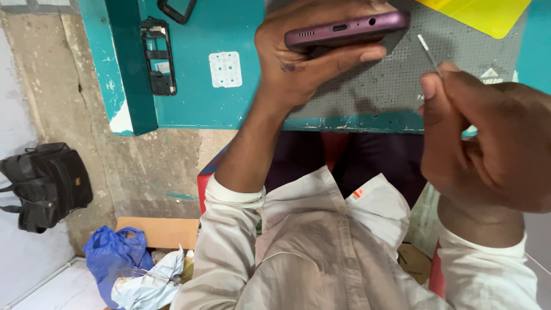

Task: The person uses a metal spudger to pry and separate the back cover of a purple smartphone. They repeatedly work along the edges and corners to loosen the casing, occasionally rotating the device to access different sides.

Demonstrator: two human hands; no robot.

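Gripping tight, the left hand (298,63) holds a flat purple phone (347,28) by its sides, thumb under one long edge and fingers over the other. Its bottom end, with the small holes, faces the camera. It sits up in the air above a grey dotted mat (379,86) on the teal painted table (229,103).

Just beside it, the right hand (488,143) has its grip pinched shut on a thin white pin tool (427,50). That tool's tip points up near the phone's right end, not touching it.

Farther left on the table lie a black phone frame (158,57) and a small white square pad (225,69).
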